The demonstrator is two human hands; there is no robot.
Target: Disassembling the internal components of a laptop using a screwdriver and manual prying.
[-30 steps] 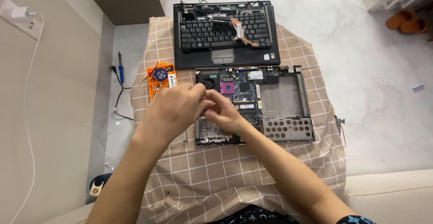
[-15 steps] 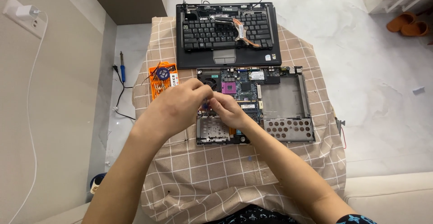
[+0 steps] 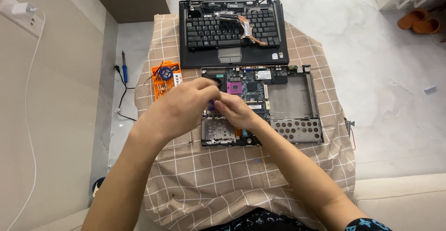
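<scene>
Both hands — left hand [image 3: 183, 105], right hand [image 3: 237, 111] — pinch a small blue tool [image 3: 211, 104] above the laptop base [image 3: 297, 119].

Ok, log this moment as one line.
left hand: pinching small blue tool | right hand: at tool tip | under hands: opened laptop base | keyboard panel: behind

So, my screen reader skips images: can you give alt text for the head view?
Two bare hands, left hand and right hand, meet over an opened laptop base, pinching a small blue item. The detached keyboard panel lies beyond, an orange tool case left.
</scene>
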